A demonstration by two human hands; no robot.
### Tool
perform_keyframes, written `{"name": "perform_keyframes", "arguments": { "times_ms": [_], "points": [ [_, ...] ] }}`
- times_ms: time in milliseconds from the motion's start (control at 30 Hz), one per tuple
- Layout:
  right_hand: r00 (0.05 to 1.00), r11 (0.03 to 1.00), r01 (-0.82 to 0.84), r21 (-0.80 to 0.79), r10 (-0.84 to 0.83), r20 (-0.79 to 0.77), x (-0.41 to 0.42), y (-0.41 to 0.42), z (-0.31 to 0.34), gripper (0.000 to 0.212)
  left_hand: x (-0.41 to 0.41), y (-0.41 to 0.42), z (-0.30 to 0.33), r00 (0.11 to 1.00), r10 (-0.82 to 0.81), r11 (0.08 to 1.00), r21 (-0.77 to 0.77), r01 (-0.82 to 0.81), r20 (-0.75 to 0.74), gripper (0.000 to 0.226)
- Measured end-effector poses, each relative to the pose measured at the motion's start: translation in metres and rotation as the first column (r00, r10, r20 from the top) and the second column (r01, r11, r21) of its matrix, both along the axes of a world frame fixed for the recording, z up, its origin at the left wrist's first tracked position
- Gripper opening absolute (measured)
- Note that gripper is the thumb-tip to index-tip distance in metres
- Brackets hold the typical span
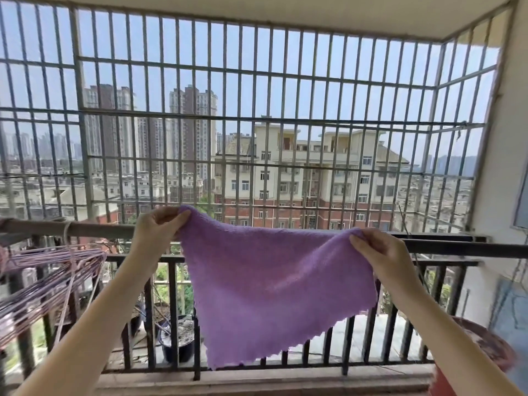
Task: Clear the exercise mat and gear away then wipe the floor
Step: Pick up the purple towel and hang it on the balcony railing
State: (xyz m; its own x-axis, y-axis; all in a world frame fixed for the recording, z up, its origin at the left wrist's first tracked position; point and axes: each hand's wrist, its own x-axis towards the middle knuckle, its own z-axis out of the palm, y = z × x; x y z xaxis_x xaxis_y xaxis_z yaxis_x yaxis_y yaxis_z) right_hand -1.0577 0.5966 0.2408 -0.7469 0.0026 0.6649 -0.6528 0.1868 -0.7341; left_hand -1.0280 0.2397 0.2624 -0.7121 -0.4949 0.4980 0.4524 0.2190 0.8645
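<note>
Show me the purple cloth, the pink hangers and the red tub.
purple cloth (265, 284): head view, middle of the fabric.
pink hangers (48, 284): head view, bundled wires at left.
red tub (485, 347): head view, rim at lower right.

So the cloth (268, 284) hangs spread between both hands, left hand (160, 227) pinching its top left corner, right hand (380, 252) pinching the top right one, lower down. It's in front of the balcony railing (445, 250). A pole (85, 228) runs along the left at rail height, with a bunch of hangers (43, 284) under it. A pot (178, 338) sits beyond the railing, behind the cloth's lower left edge. The window grille (257, 110) rises behind all that, buildings further out.
</note>
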Motion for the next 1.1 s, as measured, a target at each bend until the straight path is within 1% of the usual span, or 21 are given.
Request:
{"name": "perform_keyframes", "arguments": {
  "times_ms": [67,133,200,267,333,367,400,467,533,633,733,833,933,1033,1100],
  "points": [
    [1.0,1.0,-0.001,0.014,0.0,0.03,-0.004,-0.001,0.012,0.011,-0.016,-0.008,0.015,0.998,0.016,0.995,-0.096,-0.01,0.06,0.01],
    [0.998,0.998,0.027,0.052,-0.03,0.052,-0.01,-0.002,0.021,0.005,-0.034,-0.015,0.026,0.992,0.043,0.98,-0.2,-0.019,0.116,0.014],
    [0.997,0.997,0.046,0.064,-0.05,0.062,-0.017,-0.003,0.028,0.005,-0.048,-0.019,0.034,0.987,0.059,0.968,-0.251,-0.021,0.147,0.021],
    [0.995,0.993,0.074,0.089,-0.08,0.066,-0.021,-0.004,0.036,0.004,-0.057,-0.023,0.039,0.981,0.086,0.959,-0.282,-0.035,0.173,0.023],
    [0.991,0.986,0.108,0.124,-0.118,0.069,-0.024,-0.005,0.042,0.003,-0.064,-0.029,0.041,0.965,0.117,0.944,-0.329,-0.034,0.235,0.025],
    [0.987,0.977,0.14,0.161,-0.151,0.06,-0.024,-0.004,0.045,0.003,-0.066,-0.033,0.042,0.949,0.132,0.93,-0.368,-0.018,0.287,0.026],
    [0.978,0.956,0.196,0.22,-0.206,0.025,-0.025,-0.002,0.046,0.009,-0.067,-0.036,0.042,0.926,0.15,0.907,-0.421,0.01,0.345,0.026],
    [0.948,0.889,0.318,0.331,-0.309,-0.08,-0.024,0.003,0.045,0.018,-0.066,-0.041,0.042,0.889,0.2,0.828,-0.556,0.07,0.411,0.028],
    [0.927,0.846,0.375,0.38,-0.347,-0.143,-0.022,0.007,0.044,0.016,-0.068,-0.047,0.039,0.898,0.23,0.764,-0.642,0.073,0.376,0.031],
    [0.925,0.817,0.376,0.437,-0.355,-0.131,-0.025,0.009,0.041,0.006,-0.067,-0.05,0.036,0.916,0.242,0.722,-0.69,0.05,0.319,0.028],
    [0.936,0.805,0.346,0.482,-0.328,-0.125,-0.03,0.004,0.038,0.005,-0.063,-0.045,0.033,0.942,0.189,0.682,-0.727,0.078,0.278,0.025],
    [0.953,0.799,0.303,0.52,-0.263,-0.151,-0.033,-0.004,0.035,0.007,-0.054,-0.033,0.032,0.972,0.041,0.586,-0.794,0.164,0.231,0.023],
    [0.967,0.794,0.252,0.554,-0.179,-0.182,-0.032,-0.011,0.034,0.015,-0.041,-0.021,0.031,0.952,-0.108,0.513,-0.804,0.301,0.287,0.022],
    [0.97,0.747,0.221,0.628,-0.102,-0.22,-0.033,-0.015,0.037,0.027,-0.033,-0.016,0.031,0.925,-0.144,0.468,-0.799,0.376,0.352,0.017],
    [0.971,0.704,0.21,0.679,-0.069,-0.228,-0.035,-0.016,0.04,0.026,-0.029,-0.017,0.031,0.925,-0.144,0.458,-0.805,0.377,0.351,0.018]
  ]
}}
